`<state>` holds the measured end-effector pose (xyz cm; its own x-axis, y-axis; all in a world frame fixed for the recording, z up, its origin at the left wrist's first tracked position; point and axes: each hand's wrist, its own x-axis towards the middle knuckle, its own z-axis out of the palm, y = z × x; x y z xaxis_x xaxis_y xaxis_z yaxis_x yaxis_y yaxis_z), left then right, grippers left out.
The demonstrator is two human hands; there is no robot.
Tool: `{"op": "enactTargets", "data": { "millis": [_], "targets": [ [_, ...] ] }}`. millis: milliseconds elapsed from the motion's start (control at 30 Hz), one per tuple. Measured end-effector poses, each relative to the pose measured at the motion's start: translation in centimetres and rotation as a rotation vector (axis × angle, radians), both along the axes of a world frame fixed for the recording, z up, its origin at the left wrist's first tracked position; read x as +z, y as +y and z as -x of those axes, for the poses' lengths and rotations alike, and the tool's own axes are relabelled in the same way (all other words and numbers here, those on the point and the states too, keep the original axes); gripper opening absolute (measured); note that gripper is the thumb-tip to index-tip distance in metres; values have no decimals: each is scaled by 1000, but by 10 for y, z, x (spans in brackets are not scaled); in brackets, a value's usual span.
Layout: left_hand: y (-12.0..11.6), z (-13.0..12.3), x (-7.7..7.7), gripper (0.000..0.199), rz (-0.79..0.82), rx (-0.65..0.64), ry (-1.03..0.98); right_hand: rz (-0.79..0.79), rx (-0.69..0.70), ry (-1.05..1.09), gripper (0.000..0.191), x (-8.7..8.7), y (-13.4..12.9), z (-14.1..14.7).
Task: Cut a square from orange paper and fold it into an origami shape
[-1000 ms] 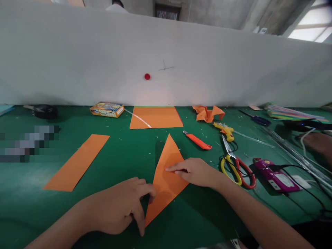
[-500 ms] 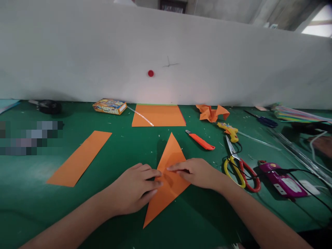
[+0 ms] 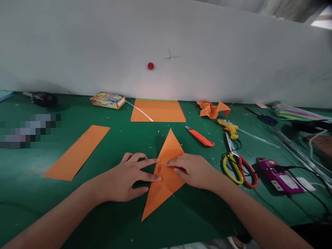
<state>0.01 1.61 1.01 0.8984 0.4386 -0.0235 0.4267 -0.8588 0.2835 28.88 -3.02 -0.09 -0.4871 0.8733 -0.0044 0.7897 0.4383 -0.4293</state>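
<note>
A folded orange sheet of paper (image 3: 163, 192), pointed at top and bottom, lies on the green table in front of me. Two fingertips of my left hand (image 3: 127, 178) rest on its left edge, with the fingers spread and the thumb on or just above the table. My right hand (image 3: 194, 171) lies on the paper's right side, fingers stretched toward the middle and pressing it down. The right hand covers part of the paper's right corner. Neither hand grasps anything.
Left lies an orange paper strip (image 3: 77, 152). Behind are a small box (image 3: 109, 100) and stacked orange sheets (image 3: 158, 111). To the right are an orange cutter knife (image 3: 201, 137), crumpled orange paper (image 3: 212, 110), a yellow glue gun (image 3: 229, 128), scissors (image 3: 234, 155) and a purple power strip (image 3: 280, 176) with cables.
My left hand has shifted left, its fingers spreading wider at the paper's left edge. The right hand stays on the paper. The whole view has tilted down slightly.
</note>
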Motion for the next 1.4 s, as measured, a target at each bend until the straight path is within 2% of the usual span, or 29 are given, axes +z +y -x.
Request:
{"op": "enactTargets", "data": {
  "millis": [133,333,433,533,733,900,1100,1233,1400],
  "targets": [
    [3,1,3,52,78,28,30,-5,39,-28,38,3,-1,2],
    [2,-7,5,58,88,69,43,-56,145,-51,41,3,-2,7],
    [2,-12,4,48,86,100,47,-96,240,-38,39,1,-4,14],
    [2,-15,3,36,74,110,36,-123,271,39,33,-4,-5,20],
    [7,-15,3,37,56,72,54,-118,267,132,30,-17,-2,23],
    [15,-23,-1,57,-9,147,-3,-122,235,119,33,-18,-2,22],
    [25,-33,-3,59,-82,132,115,-109,195,148,28,-19,-2,22],
    [40,-36,-5,83,-52,147,183,-102,167,141,29,-18,-2,22],
    [61,-39,-17,104,-79,125,153,-96,147,95,25,-17,-3,22]
  ]
}}
